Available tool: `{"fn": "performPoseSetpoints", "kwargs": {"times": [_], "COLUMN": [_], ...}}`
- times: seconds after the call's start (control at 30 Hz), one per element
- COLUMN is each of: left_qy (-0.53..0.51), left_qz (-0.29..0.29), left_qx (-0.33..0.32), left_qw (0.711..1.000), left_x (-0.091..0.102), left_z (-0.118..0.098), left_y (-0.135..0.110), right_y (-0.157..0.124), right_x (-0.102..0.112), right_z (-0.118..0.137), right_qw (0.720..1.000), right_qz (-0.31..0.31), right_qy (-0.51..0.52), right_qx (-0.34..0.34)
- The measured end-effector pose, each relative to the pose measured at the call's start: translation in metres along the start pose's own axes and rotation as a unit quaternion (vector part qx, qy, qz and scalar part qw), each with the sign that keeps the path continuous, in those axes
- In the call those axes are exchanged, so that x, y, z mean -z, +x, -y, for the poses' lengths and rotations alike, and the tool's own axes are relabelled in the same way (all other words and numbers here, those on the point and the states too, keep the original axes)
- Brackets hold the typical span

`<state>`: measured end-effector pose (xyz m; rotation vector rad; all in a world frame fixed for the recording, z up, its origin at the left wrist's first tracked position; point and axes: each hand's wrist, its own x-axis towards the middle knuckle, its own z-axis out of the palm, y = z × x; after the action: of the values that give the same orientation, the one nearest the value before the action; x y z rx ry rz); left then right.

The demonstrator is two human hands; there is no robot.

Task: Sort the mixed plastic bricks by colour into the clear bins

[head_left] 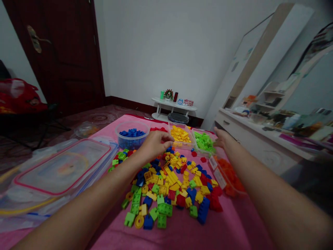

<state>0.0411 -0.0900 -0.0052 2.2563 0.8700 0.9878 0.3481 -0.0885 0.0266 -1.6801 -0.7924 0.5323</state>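
My left hand (158,143) hovers over the far part of a mixed pile of toy building blocks (171,177), in front of a clear box of yellow blocks (180,134). Its fingers curl toward the thumb; anything between them is too small or hidden to make out. To its left stands a round clear tub of blue blocks (132,133). Beside a clear box of green blocks (204,141), my right hand (220,138) has its fingers apart, with nothing visible in them. Red blocks (158,129) lie partly hidden behind my left hand.
A clear box of orange-red blocks (229,177) sits below my right forearm. Stacked clear lids (65,166) cover the left side of the pink cloth (109,225). Beyond are a low white shelf (174,103) and a white dresser (249,133) at the right.
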Motion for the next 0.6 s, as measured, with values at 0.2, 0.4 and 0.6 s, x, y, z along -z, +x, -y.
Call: {"fn": "performPoseSetpoints", "kwargs": {"times": [0.2,0.4,0.6], "left_qy": [0.095,0.122,0.119], "left_qz": [0.043,0.054,0.056], "left_qx": [-0.019,-0.023,-0.024], "left_qw": [0.994,0.991,0.991], "left_x": [-0.019,-0.027,-0.032], "left_z": [0.017,0.026,0.03], "left_y": [-0.004,-0.006,-0.006], "right_y": [-0.042,-0.099,-0.109], "right_x": [-0.022,-0.048,-0.055], "right_z": [-0.021,-0.034,-0.045], "right_qw": [0.981,0.793,0.775], "right_qz": [0.036,0.12,0.096], "right_qy": [-0.182,-0.584,-0.615], "right_qx": [0.06,0.126,0.11]}}
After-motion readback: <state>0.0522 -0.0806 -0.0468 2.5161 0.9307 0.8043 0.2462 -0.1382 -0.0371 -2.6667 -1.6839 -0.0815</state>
